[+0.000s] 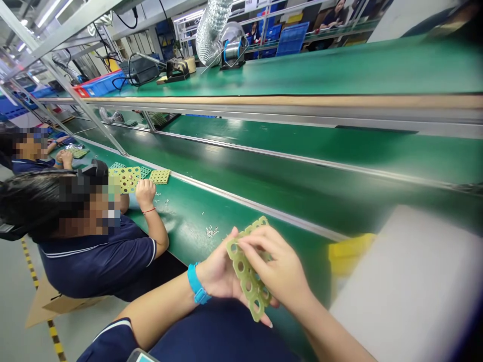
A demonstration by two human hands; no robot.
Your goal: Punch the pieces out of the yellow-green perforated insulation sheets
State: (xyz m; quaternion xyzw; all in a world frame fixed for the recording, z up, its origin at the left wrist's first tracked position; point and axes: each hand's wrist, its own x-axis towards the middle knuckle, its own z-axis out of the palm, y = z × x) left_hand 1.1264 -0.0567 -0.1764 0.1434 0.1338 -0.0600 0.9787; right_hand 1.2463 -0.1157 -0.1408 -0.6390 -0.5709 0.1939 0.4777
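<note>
A yellow-green perforated panel with rows of round holes is held tilted above the green work surface. My left hand, with a blue band at the wrist, grips it from below and along its left side. Over the panel's upper part, my right hand is closed, thumb and index fingertips pinched together near a hole by the left edge. Whatever lies between those fingertips is too small or hidden to make out. Beyond my left hand, a scatter of small whitish pieces lies on the surface.
At left, a co-worker handles a similar panel, with another panel beside it. A yellow bin and a blurred white object stand at right. A raised green shelf carries a solder wire spool.
</note>
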